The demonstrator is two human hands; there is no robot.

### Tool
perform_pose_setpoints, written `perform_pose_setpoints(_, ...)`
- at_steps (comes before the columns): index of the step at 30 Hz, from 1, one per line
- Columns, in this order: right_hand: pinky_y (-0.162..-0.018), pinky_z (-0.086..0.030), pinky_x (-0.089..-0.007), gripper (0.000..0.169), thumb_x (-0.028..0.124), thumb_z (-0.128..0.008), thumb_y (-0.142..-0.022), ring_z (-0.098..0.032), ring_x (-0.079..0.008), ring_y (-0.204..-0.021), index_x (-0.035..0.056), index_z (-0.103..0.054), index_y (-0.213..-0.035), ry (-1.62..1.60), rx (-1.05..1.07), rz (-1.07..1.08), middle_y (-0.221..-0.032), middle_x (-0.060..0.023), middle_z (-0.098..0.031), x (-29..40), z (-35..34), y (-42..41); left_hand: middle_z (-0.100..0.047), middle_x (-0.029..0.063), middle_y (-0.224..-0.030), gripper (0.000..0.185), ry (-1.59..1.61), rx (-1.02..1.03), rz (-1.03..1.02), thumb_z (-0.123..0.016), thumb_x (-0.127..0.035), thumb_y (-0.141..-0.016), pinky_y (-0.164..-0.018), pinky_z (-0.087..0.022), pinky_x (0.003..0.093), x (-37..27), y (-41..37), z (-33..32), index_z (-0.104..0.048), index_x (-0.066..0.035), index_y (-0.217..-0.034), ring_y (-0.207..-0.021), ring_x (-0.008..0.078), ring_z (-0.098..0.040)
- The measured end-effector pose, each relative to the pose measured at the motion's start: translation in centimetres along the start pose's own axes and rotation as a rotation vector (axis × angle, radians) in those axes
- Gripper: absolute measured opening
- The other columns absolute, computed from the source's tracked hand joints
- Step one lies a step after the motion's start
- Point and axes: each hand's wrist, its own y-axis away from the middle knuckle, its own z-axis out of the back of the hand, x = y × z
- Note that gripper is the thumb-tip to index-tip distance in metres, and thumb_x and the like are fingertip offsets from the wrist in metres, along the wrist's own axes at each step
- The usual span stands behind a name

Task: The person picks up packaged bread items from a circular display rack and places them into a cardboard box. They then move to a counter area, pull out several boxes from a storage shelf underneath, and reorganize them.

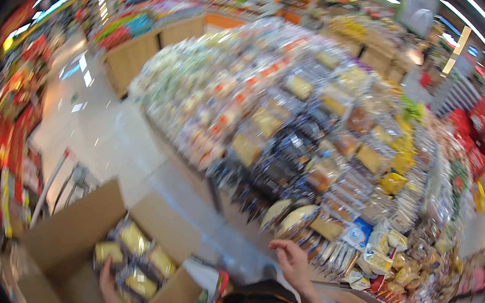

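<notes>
My left hand (pixel 107 277) reaches into an open cardboard box (pixel 78 226) at the lower left, its fingers against a plastic-wrapped yellow cake (pixel 108 252). Whether they grip it cannot be told. More wrapped yellow cakes (pixel 141 282) lie beside it in the box. My right hand (pixel 290 259) hangs with bent fingers near the front edge of a display heaped with packaged baked goods, holding nothing that shows. Closest to it are wrapped flat rounds (pixel 298 220) and a row of upright packets (pixel 331 257).
The large display of packaged goods (pixel 289 149) fills the middle and right. A cart (pixel 78 182) stands behind the box. Red-packaged goods (pixel 12 133) line the left side. Tiled floor (pixel 122 144) lies between them. A wooden display stand (pixel 130 59) is farther back.
</notes>
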Motion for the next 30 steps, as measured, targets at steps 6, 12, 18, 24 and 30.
perform_pose_setpoints(6,-0.081,-0.047,-0.0252,0.017,-0.001,-0.050,-0.092,-0.061,-0.0137,-0.089,-0.0014,-0.062,-0.104,-0.052,0.157,0.016,-0.094,-0.0066,-0.065,0.4,-1.5,0.4,-0.054,0.0087,-0.130,0.065,-0.346,-0.412,-0.398,-0.070,-0.022,-0.082,-0.098,-0.041,0.0346,-0.5,0.7,-0.8,-0.041,-0.002,-0.138,-0.115,0.0213,-0.053)
perform_pose_setpoints(12,-0.079,-0.047,-0.0273,0.017,0.000,-0.051,-0.093,-0.062,-0.0177,-0.087,-0.0005,-0.062,-0.105,0.029,0.292,0.108,-0.091,-0.0088,-0.065,2.3,0.2,-1.3,-0.066,0.0075,-0.099,0.041,-0.026,-0.747,-0.411,-0.074,-0.027,-0.079,-0.067,-0.051,0.0333,-3.4,8.5,-1.6,-0.062,-0.003,-0.110,-0.081,0.0179,-0.064)
perform_pose_setpoints(18,-0.083,-0.046,-0.0266,0.019,0.002,-0.049,-0.095,-0.060,-0.0146,-0.092,0.0000,-0.060,-0.111,-0.160,0.339,-0.037,-0.097,-0.0086,-0.065,-0.7,1.5,-1.2,-0.061,0.0064,-0.115,0.049,0.254,-0.341,-0.514,-0.068,-0.028,-0.085,-0.086,-0.048,0.0341,-4.3,16.9,-8.6,-0.052,-0.004,-0.123,-0.103,0.0180,-0.059)
perform_pose_setpoints(24,-0.088,-0.045,-0.0281,0.039,0.007,-0.048,-0.096,-0.058,-0.0166,-0.106,0.0040,-0.043,-0.134,-0.343,0.578,-0.160,-0.110,-0.0105,-0.062,-0.3,0.3,-0.9,-0.057,0.0074,-0.123,0.053,-0.011,0.025,-0.242,-0.068,-0.013,-0.085,-0.094,-0.046,0.0340,2.5,18.1,-23.7,-0.045,-0.003,-0.132,-0.111,0.0172,-0.055)
perform_pose_setpoints(30,-0.080,-0.049,-0.0298,0.059,0.026,-0.068,-0.086,-0.062,-0.0197,-0.094,0.0039,-0.044,-0.135,-0.210,0.632,-0.281,-0.114,-0.0133,-0.062,0.0,1.3,-1.8,-0.057,0.0074,-0.122,0.049,-0.328,0.386,-0.113,-0.062,-0.020,-0.091,-0.092,-0.045,0.0303,7.5,18.2,-35.9,-0.045,-0.001,-0.132,-0.109,0.0142,-0.054)
